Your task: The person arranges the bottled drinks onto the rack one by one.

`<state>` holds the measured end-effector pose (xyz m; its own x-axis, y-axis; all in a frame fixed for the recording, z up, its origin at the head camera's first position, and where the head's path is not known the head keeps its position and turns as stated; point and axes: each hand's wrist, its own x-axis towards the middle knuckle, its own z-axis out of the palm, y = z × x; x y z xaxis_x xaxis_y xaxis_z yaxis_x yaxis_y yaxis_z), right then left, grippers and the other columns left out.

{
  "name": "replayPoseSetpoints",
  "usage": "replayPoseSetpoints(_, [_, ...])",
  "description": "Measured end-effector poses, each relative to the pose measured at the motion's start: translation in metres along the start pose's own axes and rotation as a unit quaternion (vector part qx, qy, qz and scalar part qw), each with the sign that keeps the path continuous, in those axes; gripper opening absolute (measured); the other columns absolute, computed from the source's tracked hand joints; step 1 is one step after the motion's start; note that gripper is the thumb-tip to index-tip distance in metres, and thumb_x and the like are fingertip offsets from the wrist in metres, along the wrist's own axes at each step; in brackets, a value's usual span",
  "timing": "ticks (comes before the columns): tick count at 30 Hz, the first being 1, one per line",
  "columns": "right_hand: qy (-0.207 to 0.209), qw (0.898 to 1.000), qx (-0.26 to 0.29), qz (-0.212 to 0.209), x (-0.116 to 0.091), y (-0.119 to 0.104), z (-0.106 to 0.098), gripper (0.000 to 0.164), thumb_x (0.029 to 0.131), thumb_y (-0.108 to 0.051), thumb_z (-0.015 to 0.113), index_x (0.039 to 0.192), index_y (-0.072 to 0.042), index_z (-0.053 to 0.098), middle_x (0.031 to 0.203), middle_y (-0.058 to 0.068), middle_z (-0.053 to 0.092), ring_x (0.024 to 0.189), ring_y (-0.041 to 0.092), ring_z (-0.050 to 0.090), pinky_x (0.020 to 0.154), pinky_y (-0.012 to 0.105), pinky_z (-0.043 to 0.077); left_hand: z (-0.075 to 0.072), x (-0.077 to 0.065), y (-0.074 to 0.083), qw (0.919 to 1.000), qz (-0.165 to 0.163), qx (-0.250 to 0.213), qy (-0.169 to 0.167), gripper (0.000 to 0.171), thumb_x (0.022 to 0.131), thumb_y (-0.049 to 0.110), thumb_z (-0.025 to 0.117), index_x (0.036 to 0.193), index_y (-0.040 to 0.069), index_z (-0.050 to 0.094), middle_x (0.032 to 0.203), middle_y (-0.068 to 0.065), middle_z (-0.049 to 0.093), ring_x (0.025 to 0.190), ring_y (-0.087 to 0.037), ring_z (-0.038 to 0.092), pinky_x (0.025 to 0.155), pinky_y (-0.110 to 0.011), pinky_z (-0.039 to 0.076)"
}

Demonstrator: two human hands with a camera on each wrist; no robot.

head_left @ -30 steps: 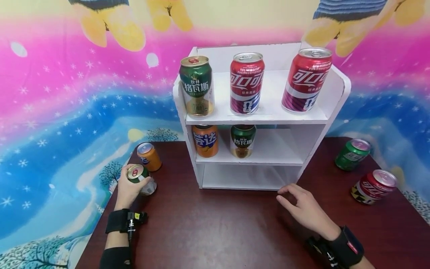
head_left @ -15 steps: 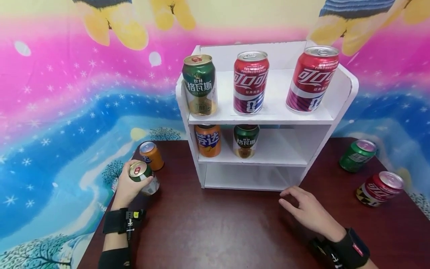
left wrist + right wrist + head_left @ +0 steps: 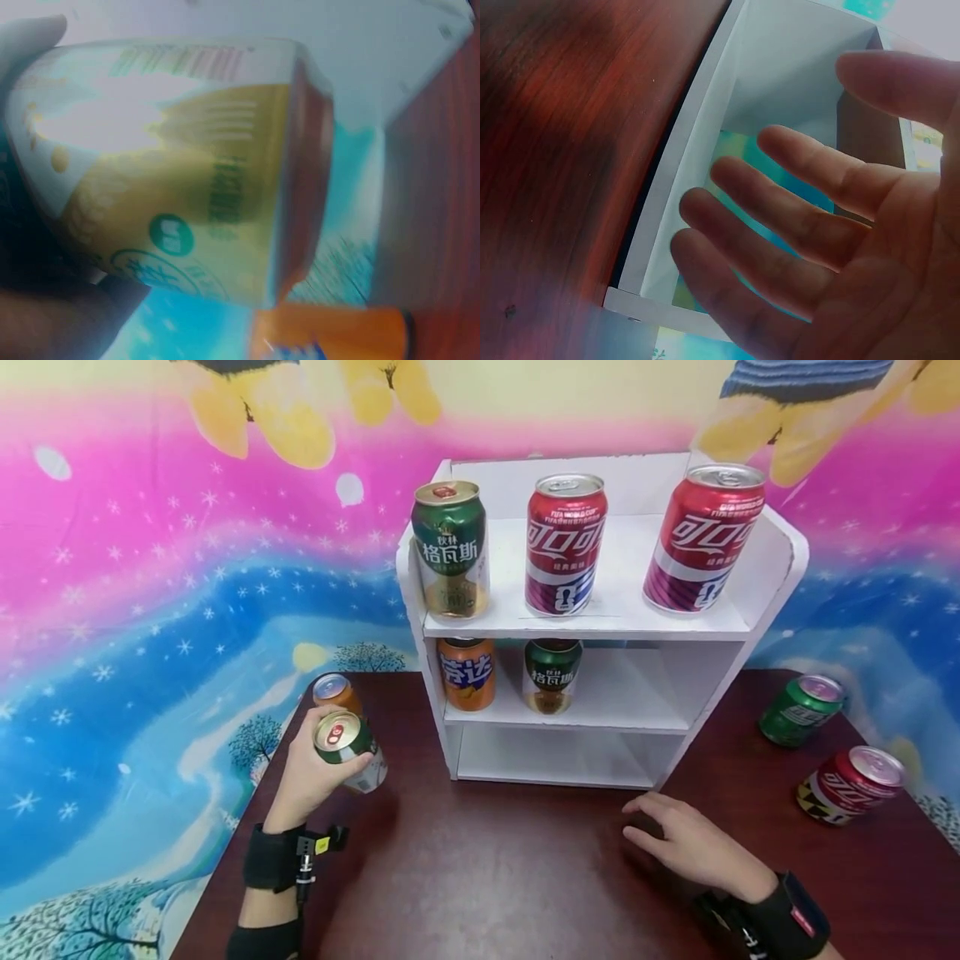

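My left hand (image 3: 307, 775) grips a green, white and gold kvass can (image 3: 358, 750) by its upper part, thumb on the near side. In the left wrist view this can (image 3: 187, 165) hangs above the table, its bottom rim in sight. Just behind it on the table stands an orange Fanta can (image 3: 337, 692), partly covered by the hand. My right hand (image 3: 693, 843) hovers near the front right corner of the white shelf (image 3: 555, 756); in the right wrist view its fingers (image 3: 780, 202) are relaxed and hold nothing.
On the top shelf stand a kvass can (image 3: 452, 552) and two red cola cans (image 3: 566, 547). The middle shelf bears a Fanta can (image 3: 468, 675) and a kvass can (image 3: 552, 677). A green can (image 3: 801, 712) and a red cola can (image 3: 850, 787) stand on the table's right side.
My left hand has lifted the kvass can and moved it right, toward the shelf, in the last half second. My right hand has drawn slightly nearer to me. The view has shifted a little.
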<state>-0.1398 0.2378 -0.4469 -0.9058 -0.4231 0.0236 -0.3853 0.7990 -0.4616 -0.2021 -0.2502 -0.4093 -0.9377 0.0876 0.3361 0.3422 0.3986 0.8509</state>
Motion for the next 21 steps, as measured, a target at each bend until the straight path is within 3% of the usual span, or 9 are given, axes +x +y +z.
replayPoseSetpoints(6, [-0.028,0.999,0.004,0.016,0.0,0.0,-0.003,0.035,0.093,-0.041,0.057,0.111,-0.012,0.064,0.105,-0.004,0.061,0.097,0.017,0.057,0.081,0.041,0.048,0.017,-0.005,0.038,0.9988,0.019,-0.033,-0.032,0.068,0.073,0.005,0.08,0.129,0.008,0.043,0.116,-0.006,0.053,0.1,-0.017,0.055,0.074,-0.03,0.052])
replayPoseSetpoints(10, [-0.036,0.999,0.006,0.02,0.0,0.0,-0.008,0.036,0.093,-0.042,0.057,0.112,-0.011,0.064,0.107,-0.003,0.061,0.096,0.017,0.057,0.081,0.041,0.048,0.03,0.0,0.059,0.996,0.029,-0.062,-0.058,0.066,0.073,0.004,0.079,0.129,0.01,0.043,0.116,-0.007,0.053,0.102,-0.02,0.055,0.076,-0.033,0.052])
replayPoseSetpoints(21, [-0.051,0.998,0.023,-0.005,0.003,-0.003,-0.009,0.039,0.093,-0.043,0.056,0.113,-0.011,0.063,0.108,-0.002,0.062,0.097,0.017,0.058,0.081,0.039,0.049,0.074,0.001,0.1,0.9857,0.066,-0.082,-0.131,0.066,0.071,0.009,0.083,0.125,0.008,0.045,0.111,-0.004,0.06,0.097,-0.019,0.058,0.078,-0.037,0.052])
